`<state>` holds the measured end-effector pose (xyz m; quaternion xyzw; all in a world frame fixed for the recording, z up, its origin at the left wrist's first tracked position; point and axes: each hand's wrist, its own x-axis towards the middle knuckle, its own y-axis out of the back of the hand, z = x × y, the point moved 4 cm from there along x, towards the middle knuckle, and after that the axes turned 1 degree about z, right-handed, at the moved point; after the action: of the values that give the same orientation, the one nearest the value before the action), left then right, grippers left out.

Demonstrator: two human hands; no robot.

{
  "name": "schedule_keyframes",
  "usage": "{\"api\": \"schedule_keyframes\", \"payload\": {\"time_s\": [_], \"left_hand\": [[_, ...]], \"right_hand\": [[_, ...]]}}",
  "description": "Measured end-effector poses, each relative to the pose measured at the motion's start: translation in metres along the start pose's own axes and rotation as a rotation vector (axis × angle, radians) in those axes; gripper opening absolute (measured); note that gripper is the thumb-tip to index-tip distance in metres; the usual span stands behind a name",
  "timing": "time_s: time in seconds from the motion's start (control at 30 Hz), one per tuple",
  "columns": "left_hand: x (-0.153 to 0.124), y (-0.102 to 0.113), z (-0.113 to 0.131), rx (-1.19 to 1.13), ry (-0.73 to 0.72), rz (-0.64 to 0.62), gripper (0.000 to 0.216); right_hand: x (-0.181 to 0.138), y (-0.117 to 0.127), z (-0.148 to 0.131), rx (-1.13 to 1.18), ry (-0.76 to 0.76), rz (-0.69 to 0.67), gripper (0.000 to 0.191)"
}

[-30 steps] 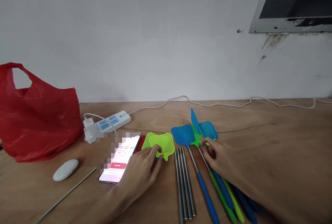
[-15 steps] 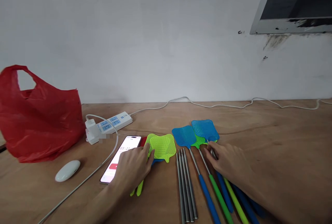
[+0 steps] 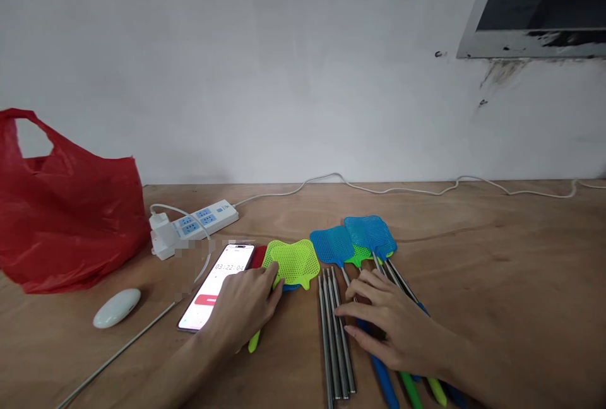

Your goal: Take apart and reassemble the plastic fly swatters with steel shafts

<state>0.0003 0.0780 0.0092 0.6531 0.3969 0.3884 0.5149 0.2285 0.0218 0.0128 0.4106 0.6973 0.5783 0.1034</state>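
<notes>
My left hand [image 3: 243,302] rests at the lower left edge of a yellow-green fly swatter head [image 3: 294,260], thumb and forefinger apart; its other fingers are hidden. Red and blue pieces peek out from under that head. To the right, my right hand [image 3: 392,327] spreads its fingers over several metal rods [image 3: 335,333] and a fly swatter with a blue handle [image 3: 384,380]. Its fingertips are at the right side of the rods; firm contact cannot be made out. Beyond it lie blue swatter heads [image 3: 332,245], overlapping a green one [image 3: 360,256].
A lit phone [image 3: 220,283] showing a timer lies left of my left hand. Farther left are a white oval object [image 3: 117,308], a power strip [image 3: 208,219] with a white cable, and a red plastic bag [image 3: 71,219]. The wall [image 3: 303,81] borders the wooden table [image 3: 521,257].
My right hand has moved left and nearer, from the swatter shafts toward the metal rods, and its fingers have spread. My left hand stays on the yellow-green head. The view has shifted slightly.
</notes>
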Motion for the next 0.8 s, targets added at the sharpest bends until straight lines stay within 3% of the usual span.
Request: {"api": "schedule_keyframes", "payload": {"time_s": [0.37, 0.53, 0.8], "left_hand": [[-0.006, 0.003, 0.003, 0.006, -0.025, -0.041, 0.014], [-0.006, 0.005, 0.002, -0.032, -0.039, 0.002, 0.008], [-0.016, 0.013, 0.016, -0.428, -0.174, 0.171, 0.009]], "right_hand": [[0.002, -0.006, 0.000, 0.058, -0.081, -0.041, 0.009], [0.002, -0.010, 0.000, 0.044, -0.107, -0.022, 0.006], [0.002, -0.015, 0.002, 0.088, -0.142, 0.070, 0.012]]}}
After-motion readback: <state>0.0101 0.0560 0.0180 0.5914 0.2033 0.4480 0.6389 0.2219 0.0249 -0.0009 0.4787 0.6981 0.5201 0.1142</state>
